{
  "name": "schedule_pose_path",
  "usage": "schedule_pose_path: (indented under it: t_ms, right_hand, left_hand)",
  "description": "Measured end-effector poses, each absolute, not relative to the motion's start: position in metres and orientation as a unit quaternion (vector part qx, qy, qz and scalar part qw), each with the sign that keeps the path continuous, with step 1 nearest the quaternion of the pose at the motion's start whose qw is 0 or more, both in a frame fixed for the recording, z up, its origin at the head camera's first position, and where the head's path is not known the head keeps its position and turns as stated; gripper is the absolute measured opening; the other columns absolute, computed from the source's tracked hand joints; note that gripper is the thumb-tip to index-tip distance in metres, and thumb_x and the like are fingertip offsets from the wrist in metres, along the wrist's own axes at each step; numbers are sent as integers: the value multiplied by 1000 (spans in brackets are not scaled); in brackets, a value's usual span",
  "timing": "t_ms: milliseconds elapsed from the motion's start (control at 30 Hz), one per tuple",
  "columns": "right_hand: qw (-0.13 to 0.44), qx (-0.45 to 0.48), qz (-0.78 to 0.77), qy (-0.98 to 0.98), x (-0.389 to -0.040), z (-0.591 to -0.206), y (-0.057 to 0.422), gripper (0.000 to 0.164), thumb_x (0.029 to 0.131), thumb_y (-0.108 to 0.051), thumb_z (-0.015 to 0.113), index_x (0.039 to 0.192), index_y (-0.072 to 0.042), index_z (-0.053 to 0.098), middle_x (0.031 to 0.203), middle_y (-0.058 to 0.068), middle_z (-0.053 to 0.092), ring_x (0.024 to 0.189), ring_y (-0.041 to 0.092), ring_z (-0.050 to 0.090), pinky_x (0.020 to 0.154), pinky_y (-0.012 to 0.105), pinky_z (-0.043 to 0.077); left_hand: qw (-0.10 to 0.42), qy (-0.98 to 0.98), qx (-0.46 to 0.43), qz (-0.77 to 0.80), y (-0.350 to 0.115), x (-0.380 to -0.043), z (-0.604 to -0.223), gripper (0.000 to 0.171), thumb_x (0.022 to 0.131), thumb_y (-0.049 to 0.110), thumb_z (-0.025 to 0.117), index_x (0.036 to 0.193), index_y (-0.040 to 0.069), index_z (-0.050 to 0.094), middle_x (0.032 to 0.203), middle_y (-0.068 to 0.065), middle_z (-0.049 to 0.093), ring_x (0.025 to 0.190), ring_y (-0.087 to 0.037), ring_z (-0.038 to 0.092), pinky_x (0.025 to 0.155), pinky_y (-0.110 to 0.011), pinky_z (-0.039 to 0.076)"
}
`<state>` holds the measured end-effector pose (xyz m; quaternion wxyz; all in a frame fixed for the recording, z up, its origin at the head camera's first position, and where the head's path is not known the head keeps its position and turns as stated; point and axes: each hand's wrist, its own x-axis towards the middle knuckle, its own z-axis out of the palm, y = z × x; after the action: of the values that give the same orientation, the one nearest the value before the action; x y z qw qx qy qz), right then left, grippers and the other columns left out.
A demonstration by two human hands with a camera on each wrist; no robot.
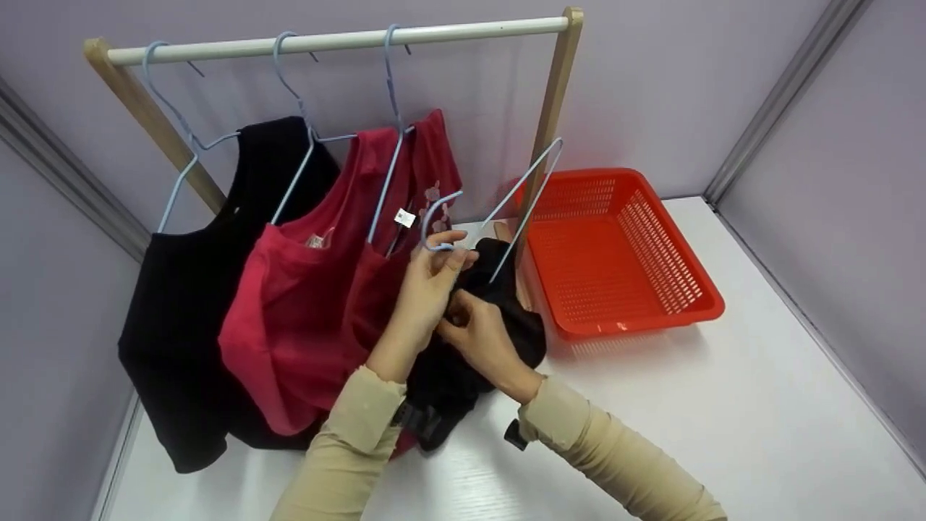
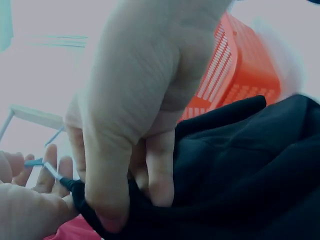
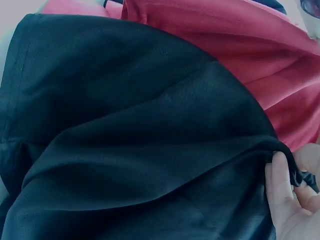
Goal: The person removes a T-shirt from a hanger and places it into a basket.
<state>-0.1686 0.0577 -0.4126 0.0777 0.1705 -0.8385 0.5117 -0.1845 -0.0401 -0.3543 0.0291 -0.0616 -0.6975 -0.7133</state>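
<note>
A light-blue wire hanger (image 1: pixel 537 168) is tilted at the right of the rack, its hook above my left hand (image 1: pixel 427 282). My left hand grips the hanger near the base of the hook. One end of the hanger sticks up bare; the rest runs down into a black garment (image 1: pixel 524 325). My right hand (image 1: pixel 481 336) pinches the edge of this black garment, just below my left hand. In the left wrist view, black cloth (image 2: pixel 240 170) bunches under the pinching fingers. Broad folds of the black garment (image 3: pixel 140 125) fill the right wrist view.
A rack with a white rail (image 1: pixel 477 30) and wooden posts stands behind. From it hang a black top (image 1: pixel 181 311), a pink top (image 1: pixel 289 333) and a darker red garment (image 1: pixel 438 145) with a white tag (image 1: pixel 405 218). A red basket (image 1: pixel 636 318) stands on the white table (image 1: pixel 738 405) at the right.
</note>
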Motion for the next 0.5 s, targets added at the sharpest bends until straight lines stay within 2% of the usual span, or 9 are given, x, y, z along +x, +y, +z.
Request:
schedule_pose_path:
  t_ms: [100, 200, 367, 500]
  right_hand:
    - [56, 180, 525, -830, -168, -412, 58, 8, 84, -10, 67, 86, -2, 64, 76, 10, 68, 64, 9, 60, 59, 18, 49]
    - [42, 184, 530, -827, -168, -410, 59, 11, 85, -11, 67, 93, -3, 67, 84, 10, 71, 67, 12, 63, 62, 19, 52]
    - [33, 176, 541, -822, -171, -410, 60, 10, 83, -8, 69, 89, -1, 67, 84, 12, 70, 66, 13, 63, 61, 19, 53]
    - [31, 166, 541, -824, -172, -414, 60, 14, 80, -11, 73, 81, 0, 65, 78, 13, 69, 60, 14, 63, 57, 18, 52]
  left_hand:
    - [23, -742, -74, -666, -44, -185, -353, 32, 94, 9, 57, 124, -2, 54, 107, -23, 67, 102, -28, 64, 94, -34, 49]
    - [12, -809, -70, -584, -50, -184, -352, 29, 91, 11, 61, 118, -1, 61, 109, -20, 68, 102, -28, 64, 91, -36, 50]
    - [29, -870, -43, -489, -55, -182, -351, 23, 91, 23, 63, 100, 4, 72, 98, -11, 73, 94, -25, 65, 86, -38, 50]
    - [52, -865, -25, -499, -55, -181, -353, 20, 90, 21, 64, 94, 4, 74, 85, -11, 74, 89, -24, 68, 84, -37, 51]
